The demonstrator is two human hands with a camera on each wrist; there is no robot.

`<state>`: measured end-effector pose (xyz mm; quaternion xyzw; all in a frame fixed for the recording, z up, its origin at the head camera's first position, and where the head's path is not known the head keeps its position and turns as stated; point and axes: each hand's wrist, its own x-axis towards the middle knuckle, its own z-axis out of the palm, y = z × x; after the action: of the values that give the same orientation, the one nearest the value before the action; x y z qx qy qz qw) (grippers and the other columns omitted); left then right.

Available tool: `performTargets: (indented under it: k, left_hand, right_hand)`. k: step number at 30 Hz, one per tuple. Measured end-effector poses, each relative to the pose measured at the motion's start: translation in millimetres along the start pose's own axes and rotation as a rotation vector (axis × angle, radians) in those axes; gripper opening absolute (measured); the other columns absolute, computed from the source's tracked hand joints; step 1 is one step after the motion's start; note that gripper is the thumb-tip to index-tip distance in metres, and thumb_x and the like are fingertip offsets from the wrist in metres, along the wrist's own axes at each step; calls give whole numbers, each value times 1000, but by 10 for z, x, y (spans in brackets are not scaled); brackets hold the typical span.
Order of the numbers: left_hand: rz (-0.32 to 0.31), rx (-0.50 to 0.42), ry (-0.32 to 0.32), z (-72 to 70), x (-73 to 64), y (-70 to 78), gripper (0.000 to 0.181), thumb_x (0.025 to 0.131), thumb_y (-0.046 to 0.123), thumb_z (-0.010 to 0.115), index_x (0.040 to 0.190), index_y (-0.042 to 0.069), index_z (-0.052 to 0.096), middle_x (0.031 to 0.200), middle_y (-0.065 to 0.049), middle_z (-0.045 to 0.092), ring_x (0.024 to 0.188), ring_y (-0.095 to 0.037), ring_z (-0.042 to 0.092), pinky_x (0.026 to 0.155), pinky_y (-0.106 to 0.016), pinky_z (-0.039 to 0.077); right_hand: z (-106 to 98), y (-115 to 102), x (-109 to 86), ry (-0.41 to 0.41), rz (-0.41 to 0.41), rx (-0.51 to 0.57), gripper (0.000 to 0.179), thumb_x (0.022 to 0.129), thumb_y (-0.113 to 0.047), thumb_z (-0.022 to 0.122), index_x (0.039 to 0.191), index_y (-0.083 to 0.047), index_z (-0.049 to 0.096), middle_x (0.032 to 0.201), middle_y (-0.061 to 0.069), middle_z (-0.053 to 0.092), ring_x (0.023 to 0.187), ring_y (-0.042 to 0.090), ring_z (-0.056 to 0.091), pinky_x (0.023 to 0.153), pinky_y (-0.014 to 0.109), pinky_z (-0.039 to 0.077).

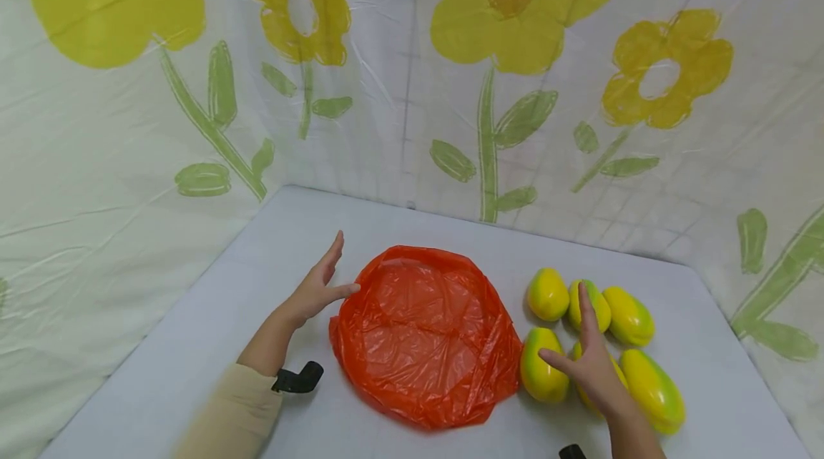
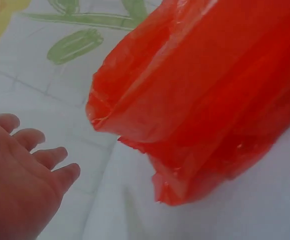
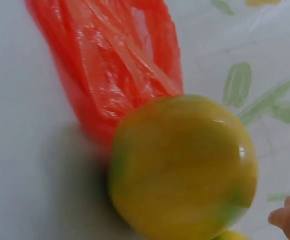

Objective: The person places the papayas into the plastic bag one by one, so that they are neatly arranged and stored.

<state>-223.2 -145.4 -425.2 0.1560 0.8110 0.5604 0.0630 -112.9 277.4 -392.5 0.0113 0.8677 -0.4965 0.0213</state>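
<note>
Diffuse light, soft-focus wrist views

White plastic sheeting (image 1: 380, 137) forms the enclosure's back and side walls; creased, faint grid lines visible at the back. Print: large yellow flowers (image 1: 450, 30), smaller darker-yellow flowers (image 1: 698, 73) with pale centres, green stems (image 1: 487, 144) and leaves (image 1: 526, 119). White tabletop (image 1: 238, 280) meets the sheeting along its far edge. Lighting soft, diffuse.

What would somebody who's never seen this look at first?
Probably the big red plastic bag, its mouth wide open near the middle of the white table. Next, maybe the six shiny yellow-green fruits grouped to its right. Behind, huge yellow flowers brighten the pale backdrop.
</note>
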Motion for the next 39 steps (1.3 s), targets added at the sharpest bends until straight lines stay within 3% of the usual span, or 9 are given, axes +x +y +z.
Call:
performTargets:
  k: [5,9,13,20,24,30,39]
  left_hand:
    - [-102,-12,-36,164,3,-82,97,81,34,69,151,22,3,158,-9,4,144,-35,9,112,-54,21]
    - [-176,-54,-56,256,-8,-158,93,82,27,70,151,18,9,157,-11,14,142,-36,18,107,-51,34]
    - [-215,-60,-64,335,-15,-227,89,81,23,70,151,18,14,155,-8,22,138,-34,30,97,-45,46]
    - [-260,-64,-27,394,-58,-304,85,83,15,67,151,19,15,154,-10,23,135,-36,34,90,-43,52]
    - [-254,-90,-19,396,-61,-335,76,87,10,60,150,18,17,153,-11,25,133,-35,38,89,-41,52]
    - [-207,-125,-48,383,-54,-361,57,93,6,48,146,7,26,148,-17,34,124,-33,46,93,-40,51]
    - [-192,-135,-54,379,-50,-377,54,94,5,43,145,4,28,146,-19,35,123,-34,48,93,-40,50]
  right_hand:
    - [122,69,-60,20,34,-15,114,77,-22,74,141,-49,-16,156,4,-17,142,42,-8,102,75,8]
    - [227,87,-87,35,92,-71,117,74,-29,77,143,-45,-16,157,6,-13,141,46,-2,99,77,11]
    - [295,110,-94,56,122,-104,117,72,-34,78,146,-39,-13,158,4,-10,141,44,0,100,76,13]
    - [359,172,-110,65,187,-137,114,72,-41,76,148,-36,-8,159,4,-4,141,43,8,104,70,19]
    - [389,208,-108,97,174,-136,109,74,-39,76,150,-31,-2,159,7,0,141,42,12,106,67,21]
    - [448,254,-84,122,154,-177,98,74,-41,75,150,-22,16,158,9,0,141,42,12,107,68,18]
    - [511,321,-48,119,186,-188,102,73,-44,74,151,-18,14,158,10,-1,141,41,11,106,67,22]
